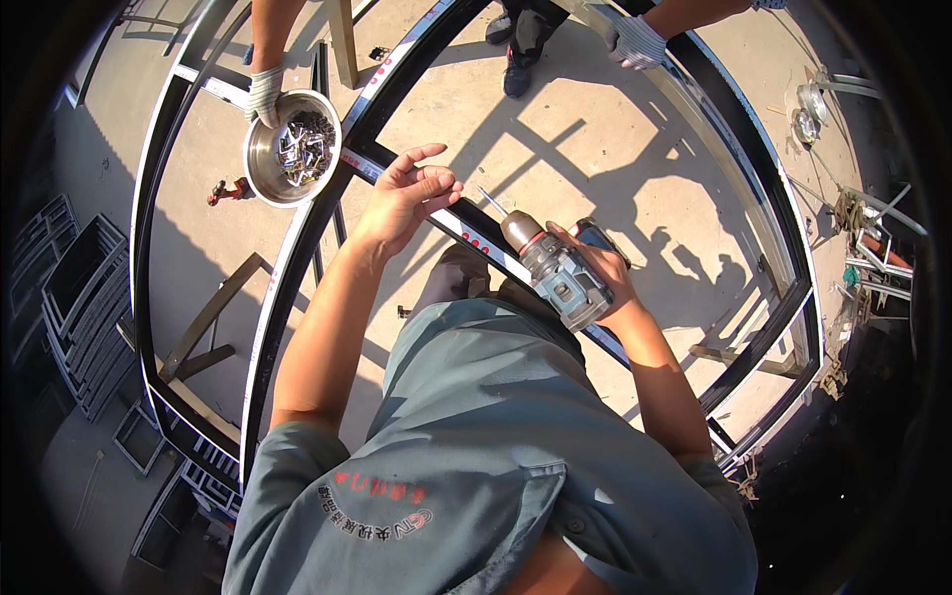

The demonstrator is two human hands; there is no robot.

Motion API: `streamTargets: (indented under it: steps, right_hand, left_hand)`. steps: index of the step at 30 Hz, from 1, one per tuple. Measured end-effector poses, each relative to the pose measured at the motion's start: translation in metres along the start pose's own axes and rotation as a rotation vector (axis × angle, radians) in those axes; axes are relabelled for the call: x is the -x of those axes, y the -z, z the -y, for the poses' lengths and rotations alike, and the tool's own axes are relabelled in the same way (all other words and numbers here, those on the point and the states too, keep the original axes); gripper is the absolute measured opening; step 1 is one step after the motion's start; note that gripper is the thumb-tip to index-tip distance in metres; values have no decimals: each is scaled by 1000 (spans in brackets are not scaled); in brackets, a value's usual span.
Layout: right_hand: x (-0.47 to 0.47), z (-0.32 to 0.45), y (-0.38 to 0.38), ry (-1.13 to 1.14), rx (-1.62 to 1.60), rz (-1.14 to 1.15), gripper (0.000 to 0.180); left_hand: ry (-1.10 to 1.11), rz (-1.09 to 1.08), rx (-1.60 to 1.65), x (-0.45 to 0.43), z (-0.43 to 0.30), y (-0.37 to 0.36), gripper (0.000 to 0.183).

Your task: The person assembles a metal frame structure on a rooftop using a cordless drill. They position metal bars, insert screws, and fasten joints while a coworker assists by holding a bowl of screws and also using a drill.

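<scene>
My right hand (606,264) grips a blue-grey cordless drill (569,279); its thin bit (491,201) points up and left toward my left hand (409,197). The left hand hovers over a crossbar (476,238) of a large black metal frame, with the thumb against curled fingers and the index finger extended. Whether it pinches something small cannot be seen. Left of it, a co-worker's gloved hand (265,97) holds the rim of a stainless steel bowl (260,167) containing many small metal parts (306,149). The drill body overlaps the crossbar in view; contact is unclear.
The co-worker's other gloved hand (638,43) rests at the frame's far side. Wooden supports (212,316) stand under the frame. A small red and black tool (227,191) lies on the concrete floor. Stacked metal frames (85,305) are at left; scrap pieces (881,245) lie right.
</scene>
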State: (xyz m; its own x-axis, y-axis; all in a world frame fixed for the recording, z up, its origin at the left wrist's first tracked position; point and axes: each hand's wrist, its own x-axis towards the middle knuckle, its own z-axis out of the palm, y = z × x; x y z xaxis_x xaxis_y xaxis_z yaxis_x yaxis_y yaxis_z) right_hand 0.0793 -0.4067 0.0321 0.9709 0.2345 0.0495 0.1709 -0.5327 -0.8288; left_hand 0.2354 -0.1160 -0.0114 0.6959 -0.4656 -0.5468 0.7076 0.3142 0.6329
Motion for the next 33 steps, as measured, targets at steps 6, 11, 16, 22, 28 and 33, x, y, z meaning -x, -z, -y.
streamTargets:
  steps: [6,11,16,22,28,33]
  right_hand:
    - [-27,5,1,26,-32,122,76]
    - [-36,-1,-1,73,14,183,87]
    - [-45,-10,-6,72,-57,177,72]
    - [-66,-52,-35,172,-9,127,52]
    - [-116,-114,-82,298,16,79,43]
    - [-156,-159,-128,390,93,85,43]
  left_hand:
    - [43,-66,161,9,10,0,34]
    - [13,-79,228,15,17,5,30]
    - [91,-126,325,21,17,1,26]
    - [-3,-142,421,13,31,-5,27]
    - [-342,-393,-31,11,68,16,40]
    - [-660,-978,-213,-1,97,63,31]
